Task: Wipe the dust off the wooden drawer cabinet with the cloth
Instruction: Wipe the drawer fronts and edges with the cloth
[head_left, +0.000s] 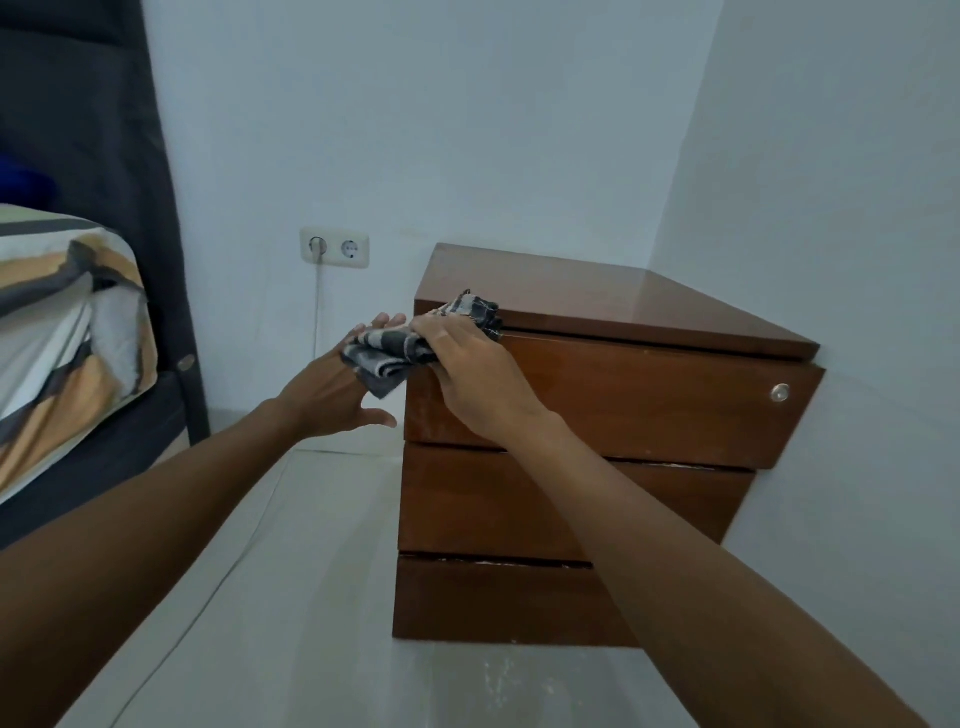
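Note:
The brown wooden drawer cabinet (649, 410) stands in the room's corner, with three drawer fronts facing me and a glossy top. A crumpled grey-and-white checked cloth (400, 351) lies at the cabinet's front left top corner. My right hand (475, 371) presses on the cloth against the top drawer's upper left edge. Beside the cabinet's left side is my left hand (337, 387), fingers spread, its fingertips under the hanging end of the cloth.
A bed with a striped cover (67, 332) and a dark headboard (104, 156) stands at the left. A wall socket (335, 248) with a plugged cable sits left of the cabinet. White walls close in behind and to the right. Pale floor tiles (291, 597) lie in front.

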